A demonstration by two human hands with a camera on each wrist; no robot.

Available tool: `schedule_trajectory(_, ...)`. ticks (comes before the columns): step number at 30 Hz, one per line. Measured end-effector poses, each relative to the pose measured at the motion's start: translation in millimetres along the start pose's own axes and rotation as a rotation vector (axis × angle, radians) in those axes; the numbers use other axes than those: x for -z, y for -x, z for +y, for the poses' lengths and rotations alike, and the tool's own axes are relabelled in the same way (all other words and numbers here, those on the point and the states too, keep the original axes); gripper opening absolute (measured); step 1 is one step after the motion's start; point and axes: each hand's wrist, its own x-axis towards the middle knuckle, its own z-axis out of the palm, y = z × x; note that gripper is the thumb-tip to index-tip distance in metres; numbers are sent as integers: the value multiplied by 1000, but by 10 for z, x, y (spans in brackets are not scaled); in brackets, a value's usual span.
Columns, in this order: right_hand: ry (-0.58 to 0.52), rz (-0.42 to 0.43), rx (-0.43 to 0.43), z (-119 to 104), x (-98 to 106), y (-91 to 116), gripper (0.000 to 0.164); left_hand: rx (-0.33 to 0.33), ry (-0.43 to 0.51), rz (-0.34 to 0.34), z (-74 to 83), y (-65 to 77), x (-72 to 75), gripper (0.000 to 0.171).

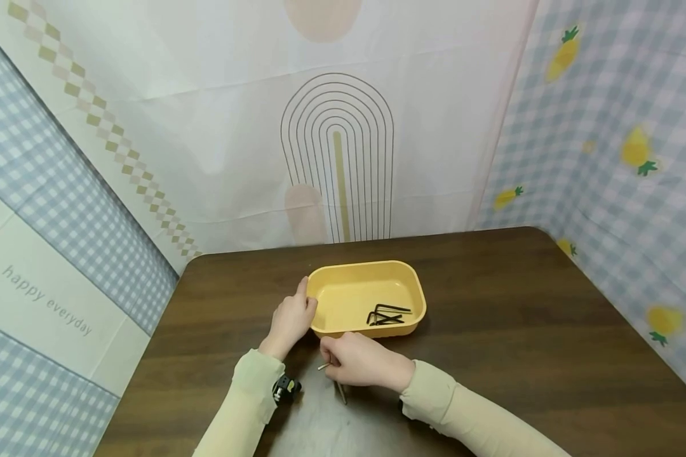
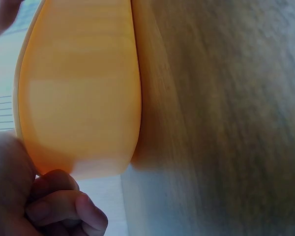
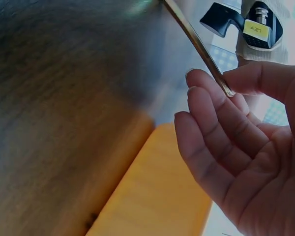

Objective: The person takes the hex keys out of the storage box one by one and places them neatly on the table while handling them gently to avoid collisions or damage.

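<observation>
A yellow tray (image 1: 345, 293) rests on the table, with several black hex keys (image 1: 393, 308) lying in its front right part. At its left end my left hand (image 1: 290, 322) grips the rim, the index finger along the edge and the other fingers curled, as the left wrist view shows. Just in front of the tray's near wall, my right hand (image 1: 367, 360) pinches a metallic, bent hex key (image 3: 199, 46) between thumb and fingers. Its long arm points down toward the table, and a short end sticks out to the left. The bend is hidden by the fingers.
The dark wooden table (image 1: 509, 330) extends on both sides of the tray. Behind it hangs a pale printed cloth (image 1: 228, 139), with checked cloth (image 1: 600, 171) on the right. A small black device (image 1: 286, 388) is strapped at the left wrist.
</observation>
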Motion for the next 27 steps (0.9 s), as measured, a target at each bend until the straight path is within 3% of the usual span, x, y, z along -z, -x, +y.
schedule_trajectory(4,27,20,-12,20,-61,2,19,-1,-2,3,-6,9,-3,57)
schedule_trajectory(9,146,53,-26,21,-131,7,23,6,-2,1,-1,11,3,57)
schedule_trajectory(15,228,33,-77,25,-189,-15,18,12,-8,-6,1,9,10,57)
schedule_trajectory(27,383,76,-45,56,-279,-46,20,19,-14,-22,-15,-12,8,58)
